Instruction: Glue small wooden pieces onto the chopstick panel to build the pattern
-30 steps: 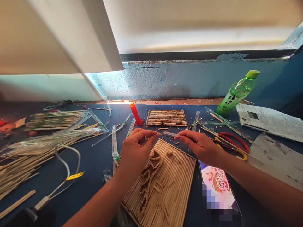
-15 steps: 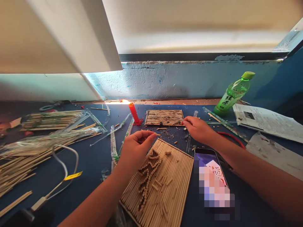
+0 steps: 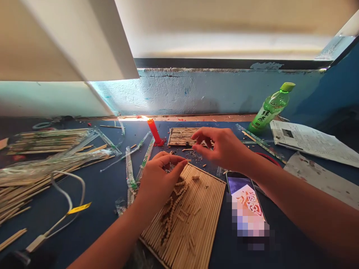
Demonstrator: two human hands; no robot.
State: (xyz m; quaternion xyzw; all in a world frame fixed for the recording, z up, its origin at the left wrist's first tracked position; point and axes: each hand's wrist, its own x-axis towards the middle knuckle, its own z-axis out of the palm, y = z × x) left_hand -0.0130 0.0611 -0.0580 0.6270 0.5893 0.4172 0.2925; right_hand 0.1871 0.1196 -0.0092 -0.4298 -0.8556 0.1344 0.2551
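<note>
My left hand is closed in a pinch around a short piece of wooden stick, whose pale end shows past the fingertips. It hovers over the upper left corner of a mat of thin sticks laid side by side. On that mat stands a winding outline of small stick pieces, partly covered by the hand. Several loose cut pieces lie beside it. My right hand is open, thumb and fingers apart, over the right side of a smaller, darker-stained stick panel. Nothing visible is between its fingers.
A lit red candle stands behind my left hand. Right of the mat lies a phone showing a red pattern, and behind it a green tea bottle and papers. Stick bundles and a white cable are left.
My right hand has moved left and nearer from the small panel's right edge, and its fingers have spread from a pinch. My left hand keeps its pinch. The view has shifted slightly.
</note>
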